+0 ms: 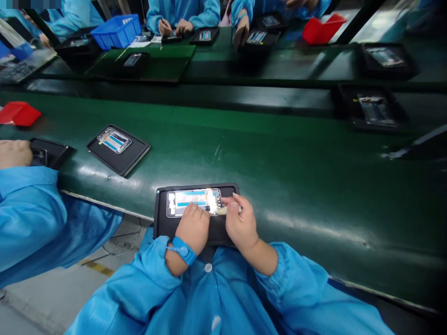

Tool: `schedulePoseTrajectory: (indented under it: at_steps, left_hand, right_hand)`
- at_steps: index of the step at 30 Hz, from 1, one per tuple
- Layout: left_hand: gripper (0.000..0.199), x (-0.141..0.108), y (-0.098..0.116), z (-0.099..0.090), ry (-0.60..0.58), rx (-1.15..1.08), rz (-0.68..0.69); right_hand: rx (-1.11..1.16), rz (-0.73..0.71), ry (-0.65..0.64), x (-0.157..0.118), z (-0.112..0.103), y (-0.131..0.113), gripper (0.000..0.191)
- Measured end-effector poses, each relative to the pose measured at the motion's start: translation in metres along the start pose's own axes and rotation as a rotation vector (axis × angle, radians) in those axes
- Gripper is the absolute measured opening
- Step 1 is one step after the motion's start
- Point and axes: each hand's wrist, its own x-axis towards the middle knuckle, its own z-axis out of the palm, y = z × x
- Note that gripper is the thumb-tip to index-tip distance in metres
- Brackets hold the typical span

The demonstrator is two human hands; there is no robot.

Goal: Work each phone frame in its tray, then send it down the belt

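Observation:
An open smartphone frame (193, 202) with blue strips and a small circuit board lies flat in a black tray (164, 223). My left hand (193, 228), with a blue wrist strap (183, 250) on it, rests its fingers on the frame's lower edge. My right hand (242, 223) pinches a small pale strip (226, 211) between finger and thumb, right at the frame's right end. The strip's exact kind is hard to tell, and part of it is hidden by my fingers. Both blue sleeves end close behind my wrists.
A green bench (296, 186) runs across the view, with another tray and phone frame (118, 146) to the left. A co-worker's blue-sleeved arm (31, 209) lies at the left. Across a dark gap, more workers, trays, a blue crate (117, 31) and red bins sit.

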Motion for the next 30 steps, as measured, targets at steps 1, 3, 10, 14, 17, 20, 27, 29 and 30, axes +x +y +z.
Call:
schedulePoseTrajectory:
  at_steps: [1, 3, 10, 14, 17, 20, 27, 29, 30]
  left_hand:
    - [0.015, 0.0004, 0.0006, -0.0008, -0.009, 0.002, -0.004]
    - [0.014, 0.0012, 0.0016, -0.0025, -0.028, 0.002, -0.013]
    - [0.015, 0.0018, 0.0022, -0.0059, -0.078, -0.015, -0.030]
    - [0.015, 0.0023, 0.0023, -0.0065, -0.074, -0.030, -0.041]
    - [0.017, 0.0028, 0.0030, -0.0078, -0.079, -0.031, -0.043]
    - [0.017, 0.0029, 0.0036, -0.0085, -0.091, -0.042, -0.050]
    - [0.017, 0.0019, 0.0040, -0.0076, -0.104, -0.083, -0.060]
    - [0.018, 0.0018, 0.0040, -0.0079, -0.113, -0.086, -0.063]
    - [0.018, 0.0018, 0.0040, -0.0082, -0.117, -0.087, -0.065]
  right_hand:
    - [-0.013, -0.020, -0.002, 0.0000, -0.0001, -0.0001, 0.020]
    - [-0.042, -0.043, -0.012, 0.0002, -0.0003, -0.0006, 0.020]
    - [-0.066, -0.057, -0.059, 0.0010, 0.0000, -0.0016, 0.019]
    - [-0.082, -0.056, -0.064, 0.0010, -0.0010, -0.0021, 0.018]
    - [-0.083, -0.062, -0.072, 0.0006, -0.0016, -0.0019, 0.017]
    - [-0.083, -0.070, -0.085, 0.0002, -0.0018, -0.0013, 0.016]
    - [-0.110, -0.074, -0.090, 0.0015, -0.0036, -0.0028, 0.018]
    - [-0.139, -0.075, -0.140, 0.0046, -0.0039, -0.0060, 0.020]
    - [-0.166, -0.088, -0.177, 0.0066, -0.0035, -0.0080, 0.021]
